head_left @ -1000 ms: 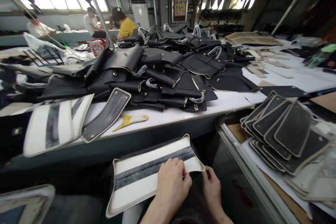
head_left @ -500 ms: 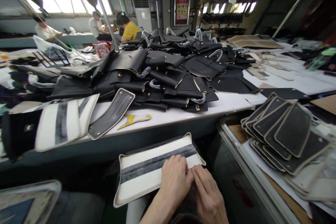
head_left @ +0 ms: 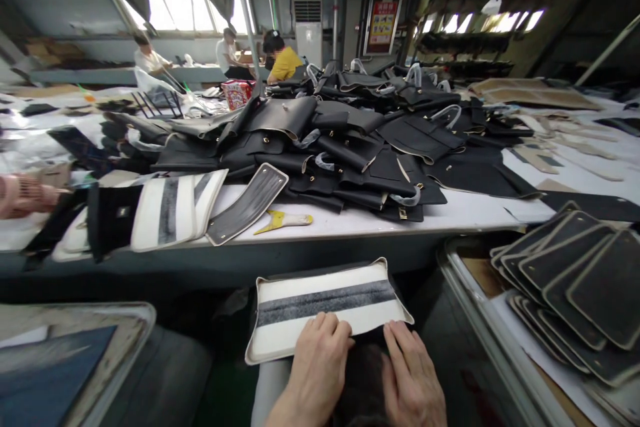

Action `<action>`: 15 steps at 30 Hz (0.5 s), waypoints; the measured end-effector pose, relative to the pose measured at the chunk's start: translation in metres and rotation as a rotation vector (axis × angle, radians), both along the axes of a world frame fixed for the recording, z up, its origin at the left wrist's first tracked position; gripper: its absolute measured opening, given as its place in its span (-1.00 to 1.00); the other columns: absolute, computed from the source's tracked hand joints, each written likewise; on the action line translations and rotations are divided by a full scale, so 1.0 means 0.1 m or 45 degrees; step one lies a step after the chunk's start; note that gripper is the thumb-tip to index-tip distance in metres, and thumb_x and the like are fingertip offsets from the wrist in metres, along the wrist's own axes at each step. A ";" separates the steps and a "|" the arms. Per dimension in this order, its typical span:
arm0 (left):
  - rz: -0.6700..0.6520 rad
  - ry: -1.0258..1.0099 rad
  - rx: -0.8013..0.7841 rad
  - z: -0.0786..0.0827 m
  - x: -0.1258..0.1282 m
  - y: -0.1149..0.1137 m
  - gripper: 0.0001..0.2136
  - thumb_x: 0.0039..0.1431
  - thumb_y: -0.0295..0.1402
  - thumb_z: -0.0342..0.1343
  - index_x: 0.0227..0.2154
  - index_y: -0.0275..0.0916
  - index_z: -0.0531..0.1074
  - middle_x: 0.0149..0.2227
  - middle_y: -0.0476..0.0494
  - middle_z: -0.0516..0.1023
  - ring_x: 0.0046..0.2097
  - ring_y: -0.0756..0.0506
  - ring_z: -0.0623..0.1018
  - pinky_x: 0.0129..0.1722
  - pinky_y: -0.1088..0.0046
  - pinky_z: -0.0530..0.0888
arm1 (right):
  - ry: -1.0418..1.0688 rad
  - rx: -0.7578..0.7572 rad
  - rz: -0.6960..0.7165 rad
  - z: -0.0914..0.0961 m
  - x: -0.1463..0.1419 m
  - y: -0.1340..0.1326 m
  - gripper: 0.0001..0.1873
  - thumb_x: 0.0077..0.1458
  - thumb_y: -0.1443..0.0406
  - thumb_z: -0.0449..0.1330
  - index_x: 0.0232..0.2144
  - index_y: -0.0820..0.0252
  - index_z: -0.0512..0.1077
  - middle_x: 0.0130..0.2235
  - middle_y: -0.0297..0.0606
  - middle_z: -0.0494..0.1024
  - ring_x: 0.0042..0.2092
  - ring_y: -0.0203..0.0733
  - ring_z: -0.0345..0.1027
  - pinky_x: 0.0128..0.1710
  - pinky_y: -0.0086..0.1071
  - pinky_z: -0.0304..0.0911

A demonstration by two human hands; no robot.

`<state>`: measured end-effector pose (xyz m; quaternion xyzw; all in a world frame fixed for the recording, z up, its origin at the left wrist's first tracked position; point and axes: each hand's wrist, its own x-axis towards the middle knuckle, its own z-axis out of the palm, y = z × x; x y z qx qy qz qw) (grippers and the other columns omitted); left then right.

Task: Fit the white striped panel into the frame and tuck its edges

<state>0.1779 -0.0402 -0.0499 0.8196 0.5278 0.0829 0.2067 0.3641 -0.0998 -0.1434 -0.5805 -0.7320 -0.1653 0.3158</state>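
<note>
A white panel with a grey fuzzy stripe (head_left: 320, 303) lies across my lap below the table edge. My left hand (head_left: 317, 363) lies on its near edge, fingers curled over the panel. Beside it my right hand (head_left: 413, 373) rests flat on a dark piece (head_left: 363, 373) below the panel, fingers stretched out toward the panel's right corner. On the table in front lie similar white striped panels (head_left: 170, 210), a curved grey strip (head_left: 249, 203) and a yellow-and-white tool (head_left: 284, 220).
A big heap of black leather bag parts (head_left: 350, 140) covers the white table (head_left: 450, 217). Dark rounded panels (head_left: 570, 280) are stacked on a metal tray at right. Another tray (head_left: 75, 347) sits lower left. People work at a far bench (head_left: 250, 60).
The camera view turned left, so everything shifted right. My right hand went from beside the panel's corner to lying flat, fingers out, next to my left hand on the dark piece.
</note>
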 end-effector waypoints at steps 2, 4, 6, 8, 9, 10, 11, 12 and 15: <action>0.020 -0.018 -0.013 -0.02 0.02 0.04 -0.86 0.29 -0.50 -0.01 -0.33 -0.20 0.43 -0.23 -0.08 0.49 -0.16 -0.14 0.42 -0.19 0.32 0.29 | 0.036 0.016 -0.003 0.00 -0.02 0.00 -0.36 0.20 0.41 0.04 0.32 0.28 0.09 0.13 0.02 0.41 0.14 0.11 0.30 0.08 0.02 0.25; 0.035 -0.033 -0.039 -0.01 0.05 0.07 -0.84 0.30 -0.48 -0.03 -0.35 -0.21 0.43 -0.25 -0.09 0.49 -0.18 -0.13 0.43 -0.20 0.33 0.30 | 0.076 0.034 0.017 0.01 -0.06 0.01 -0.37 0.20 0.40 0.07 0.31 0.26 0.12 0.12 0.00 0.41 0.13 0.10 0.30 0.07 0.01 0.26; 0.055 -0.020 -0.058 0.01 0.07 0.10 -0.82 0.30 -0.48 -0.06 -0.34 -0.23 0.43 -0.26 -0.11 0.50 -0.20 -0.14 0.44 -0.21 0.32 0.31 | 0.103 0.056 0.067 0.01 -0.11 0.03 -0.38 0.20 0.40 0.09 0.30 0.27 0.13 0.10 0.00 0.42 0.12 0.09 0.31 0.06 -0.02 0.26; 0.068 0.007 -0.071 0.03 0.09 0.12 -0.82 0.27 -0.50 -0.07 -0.33 -0.24 0.44 -0.25 -0.13 0.51 -0.20 -0.17 0.45 -0.21 0.30 0.32 | 0.113 0.076 0.107 0.02 -0.18 0.04 -0.37 0.19 0.41 0.09 0.30 0.27 0.13 0.09 0.00 0.43 0.11 0.07 0.32 0.06 -0.05 0.26; 0.073 0.014 -0.075 0.03 0.10 0.13 -0.82 0.26 -0.51 -0.07 -0.33 -0.25 0.44 -0.25 -0.14 0.51 -0.20 -0.18 0.45 -0.21 0.29 0.32 | 0.116 0.080 0.113 0.02 -0.22 0.05 -0.37 0.19 0.42 0.10 0.30 0.28 0.13 0.08 0.00 0.43 0.11 0.08 0.32 0.05 -0.04 0.27; 0.074 0.018 -0.077 0.03 0.11 0.13 -0.82 0.25 -0.51 -0.07 -0.33 -0.25 0.44 -0.25 -0.15 0.51 -0.19 -0.19 0.45 -0.20 0.27 0.33 | 0.117 0.082 0.116 0.02 -0.25 0.06 -0.36 0.18 0.42 0.10 0.30 0.28 0.12 0.07 0.01 0.44 0.10 0.08 0.32 0.05 -0.04 0.27; 0.078 0.017 -0.078 0.03 0.11 0.12 -0.83 0.25 -0.51 -0.06 -0.33 -0.25 0.44 -0.25 -0.15 0.51 -0.19 -0.20 0.45 -0.20 0.26 0.33 | 0.116 0.083 0.118 0.01 -0.28 0.07 -0.35 0.18 0.43 0.10 0.30 0.28 0.12 0.07 0.01 0.44 0.10 0.09 0.33 0.04 -0.03 0.28; 0.085 0.009 -0.076 0.02 0.11 0.11 -0.83 0.25 -0.50 -0.06 -0.33 -0.25 0.44 -0.25 -0.15 0.51 -0.19 -0.20 0.45 -0.19 0.26 0.33 | 0.109 0.085 0.126 0.01 -0.30 0.08 -0.35 0.18 0.43 0.09 0.30 0.29 0.12 0.06 0.01 0.45 0.10 0.09 0.33 0.04 -0.03 0.28; 0.074 -0.070 -0.072 -0.03 0.05 0.04 -0.90 0.24 -0.48 0.02 -0.31 -0.23 0.42 -0.22 -0.12 0.50 -0.16 -0.19 0.43 -0.17 0.26 0.33 | 0.062 0.101 0.149 -0.03 -0.32 0.09 -0.35 0.16 0.43 0.08 0.30 0.32 0.13 0.06 0.03 0.46 0.09 0.12 0.33 0.01 -0.03 0.31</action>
